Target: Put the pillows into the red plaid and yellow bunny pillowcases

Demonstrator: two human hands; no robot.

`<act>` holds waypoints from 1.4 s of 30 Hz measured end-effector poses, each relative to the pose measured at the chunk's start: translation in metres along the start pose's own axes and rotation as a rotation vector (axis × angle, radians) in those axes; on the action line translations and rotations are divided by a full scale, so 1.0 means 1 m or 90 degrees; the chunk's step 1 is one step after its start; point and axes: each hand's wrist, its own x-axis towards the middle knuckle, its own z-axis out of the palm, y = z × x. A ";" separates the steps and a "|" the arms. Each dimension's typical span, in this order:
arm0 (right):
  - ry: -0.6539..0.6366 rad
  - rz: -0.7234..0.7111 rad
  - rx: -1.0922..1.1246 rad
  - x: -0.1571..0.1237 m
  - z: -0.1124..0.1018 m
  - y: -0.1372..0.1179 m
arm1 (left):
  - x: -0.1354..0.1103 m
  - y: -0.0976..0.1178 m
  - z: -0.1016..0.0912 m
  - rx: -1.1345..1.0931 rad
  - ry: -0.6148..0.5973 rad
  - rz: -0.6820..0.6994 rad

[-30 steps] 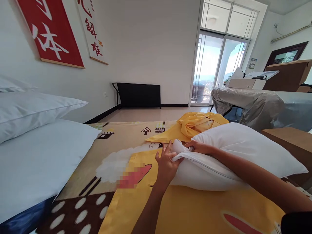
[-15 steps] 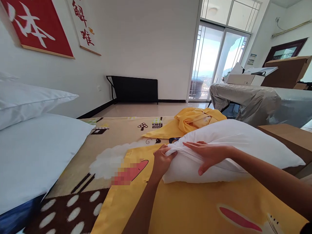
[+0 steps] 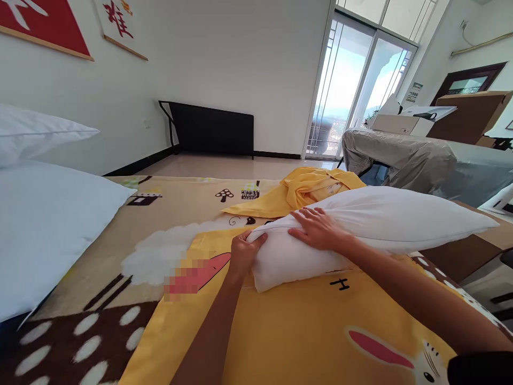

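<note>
A plump white pillow (image 3: 393, 214) lies across a yellow pillowcase-like cloth (image 3: 288, 326) printed with a rabbit. At the pillow's near left corner, my left hand (image 3: 244, 248) pinches the white fabric between thumb and fingers. My right hand (image 3: 318, 229) rests on the pillow's upper side with its fingers stretched out, pressing the surface. Behind the pillow, a second yellow cloth (image 3: 304, 187) lies bunched up. The pillow hides part of both cloths.
Two more white pillows, one lower (image 3: 56, 230), are stacked at the left. Everything lies on a patterned blanket (image 3: 176, 203). A cardboard box (image 3: 460, 251) stands right of the pillow; beyond it is a plastic-covered table (image 3: 401, 160). A black folded frame (image 3: 212, 128) leans by the wall.
My right hand has moved left and come down flat on the pillow. The loose fold at the pillow's left end is now smoother. The view has shifted slightly.
</note>
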 end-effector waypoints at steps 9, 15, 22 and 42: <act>-0.237 -0.135 0.175 0.061 0.036 0.031 | 0.006 -0.010 0.005 0.080 0.068 -0.004; -0.312 -0.127 0.257 0.064 0.043 0.036 | -0.002 0.003 0.009 0.182 0.087 0.049; -0.094 -0.131 0.270 0.024 0.039 0.030 | -0.018 0.021 0.024 0.295 0.114 0.154; 0.094 -0.133 0.276 -0.028 0.035 0.018 | -0.021 0.021 0.021 0.213 -0.050 0.293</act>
